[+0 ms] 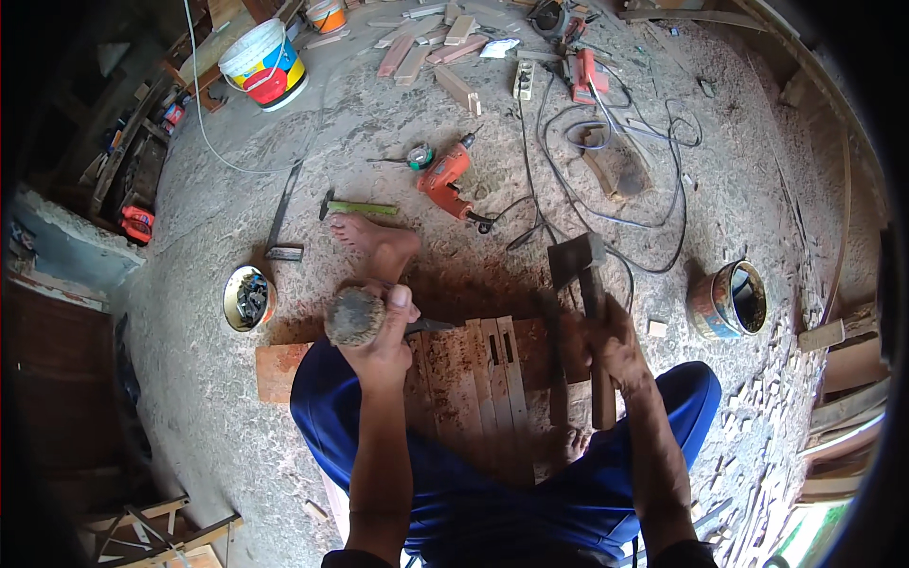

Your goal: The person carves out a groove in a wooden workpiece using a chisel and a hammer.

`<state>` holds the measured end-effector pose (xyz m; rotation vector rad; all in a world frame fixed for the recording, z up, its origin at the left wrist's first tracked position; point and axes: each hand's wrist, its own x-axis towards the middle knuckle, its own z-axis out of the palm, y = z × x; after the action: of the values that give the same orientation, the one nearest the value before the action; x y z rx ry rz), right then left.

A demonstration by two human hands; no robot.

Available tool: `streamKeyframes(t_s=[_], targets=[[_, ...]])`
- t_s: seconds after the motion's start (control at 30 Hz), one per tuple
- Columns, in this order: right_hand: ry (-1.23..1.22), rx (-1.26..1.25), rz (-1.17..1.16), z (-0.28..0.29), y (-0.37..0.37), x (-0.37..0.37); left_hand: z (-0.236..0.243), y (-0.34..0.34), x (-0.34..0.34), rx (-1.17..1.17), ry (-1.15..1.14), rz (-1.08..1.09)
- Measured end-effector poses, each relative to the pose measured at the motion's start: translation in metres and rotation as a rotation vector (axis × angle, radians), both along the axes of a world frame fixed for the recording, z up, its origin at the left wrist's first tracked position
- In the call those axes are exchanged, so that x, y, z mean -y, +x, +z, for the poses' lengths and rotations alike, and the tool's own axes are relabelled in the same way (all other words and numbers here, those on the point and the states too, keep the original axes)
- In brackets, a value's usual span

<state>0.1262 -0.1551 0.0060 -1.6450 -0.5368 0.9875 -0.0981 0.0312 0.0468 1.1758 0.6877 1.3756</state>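
Observation:
My left hand (386, 346) is closed round a chisel (354, 317), whose thick handle shows its rough, round end. The chisel's metal blade (432, 325) points right over narrow wooden strips (488, 379) lying side by side between my legs. Two dark slots are cut in these strips, and shavings cover part of the wood. My right hand (614, 348), slightly blurred, grips the wooden handle of a hatchet (576, 259). Its broad dark head is raised to the right of the strips. Beneath the strips a reddish board (282, 372) sticks out at the left.
Ahead lie an orange drill (445, 182), a green-handled hammer (362, 207) and tangled cables (606, 218). A tub of metal pieces (250, 298) stands left, a rusty can (727, 299) right. Wood offcuts (426, 52) and a paint bucket (265, 62) are farther off. My bare foot (374, 241) rests ahead.

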Motion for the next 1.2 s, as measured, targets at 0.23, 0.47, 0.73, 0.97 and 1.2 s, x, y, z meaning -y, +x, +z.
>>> streamKeyframes(t_s=[0.23, 0.47, 0.73, 0.97, 1.2], targets=[[-0.036, -0.048, 0.039, -0.013, -0.019, 0.014, -0.059, 0.033, 0.015, -0.089, 0.317, -0.062], [0.099, -0.197, -0.053, -0.005, -0.037, 0.024, -0.028, 0.03, 0.034, -0.242, 0.229, -0.193], [0.154, -0.371, -0.016, 0.003, -0.04, 0.028, -0.04, 0.026, 0.057, -0.275, 0.145, -0.286], [0.14, -0.325, -0.031, 0.005, -0.042, 0.027, -0.045, 0.034, 0.057, -0.321, 0.025, -0.26], [0.141, 0.466, 0.153, 0.054, -0.044, 0.026, -0.072, 0.057, 0.087, -0.296, 0.236, -0.21]])
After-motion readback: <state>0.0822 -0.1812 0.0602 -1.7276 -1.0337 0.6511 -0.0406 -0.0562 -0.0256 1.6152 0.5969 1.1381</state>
